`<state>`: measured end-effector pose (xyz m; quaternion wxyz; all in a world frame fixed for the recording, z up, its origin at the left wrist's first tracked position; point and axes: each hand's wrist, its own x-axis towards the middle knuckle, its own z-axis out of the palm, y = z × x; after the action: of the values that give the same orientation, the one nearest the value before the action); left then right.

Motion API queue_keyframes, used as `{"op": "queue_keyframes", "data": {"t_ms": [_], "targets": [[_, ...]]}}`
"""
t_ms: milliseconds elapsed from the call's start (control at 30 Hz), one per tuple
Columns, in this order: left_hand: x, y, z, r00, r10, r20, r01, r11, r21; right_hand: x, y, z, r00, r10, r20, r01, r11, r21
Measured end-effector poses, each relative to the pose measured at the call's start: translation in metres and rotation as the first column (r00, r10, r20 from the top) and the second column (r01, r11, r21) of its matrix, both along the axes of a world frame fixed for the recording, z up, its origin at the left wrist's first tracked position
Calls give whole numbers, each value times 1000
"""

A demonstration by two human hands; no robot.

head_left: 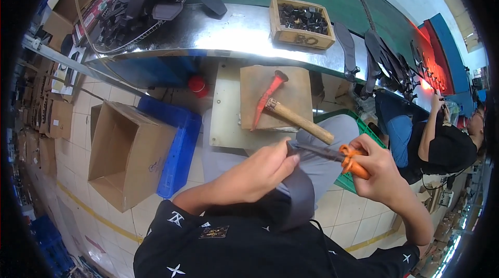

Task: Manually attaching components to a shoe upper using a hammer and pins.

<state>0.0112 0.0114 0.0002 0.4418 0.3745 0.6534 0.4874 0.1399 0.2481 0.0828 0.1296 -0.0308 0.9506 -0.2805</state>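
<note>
At the lower centre of the frame, the left hand [260, 174] grasps a dark grey, flat, bendable strip [300, 195], its thumb and fingers pinched on the upper end. To the right of it, the right hand [378, 168] is closed around the orange looped handles [354, 161] of scissors with long dark blades [319, 149]. The blade tips are beside the left thumb; whether they touch the strip, I cannot tell. Probably the strip is pinched near its end so that it stays steady close to the blades. The scissors' long axis runs almost level, with tips toward the left of the frame and slightly up; the strip curves downward to the lower edge. At the centre, a hammer with red metal head and wooden handle [299, 119] lies diagonally on a brown square board [252, 83], perhaps for easy reach.
</note>
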Motion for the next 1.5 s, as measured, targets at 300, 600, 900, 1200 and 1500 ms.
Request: {"op": "queue_keyframes", "data": {"t_ms": [300,600,900,1200,1500], "targets": [[-2,-1,-1,935,-130,331,47,968,246,-10,13,1,999,-51,-12,49,990,-135],[1,3,2,922,-102,374,16,974,228,-4,8,-2,996,22,-85,-25,999,-36],[3,5,-1,925,-108,365,28,976,218,-5,1,6,1000,26,-1,-26,1000,3],[5,5,-4,968,-45,246,-3,981,194,-2,-9,1,998,-56,3,56,995,-80],[4,1,-1,989,-5,151,-7,997,79,0,-15,-2,999,-46,-1,46,999,26]]}}
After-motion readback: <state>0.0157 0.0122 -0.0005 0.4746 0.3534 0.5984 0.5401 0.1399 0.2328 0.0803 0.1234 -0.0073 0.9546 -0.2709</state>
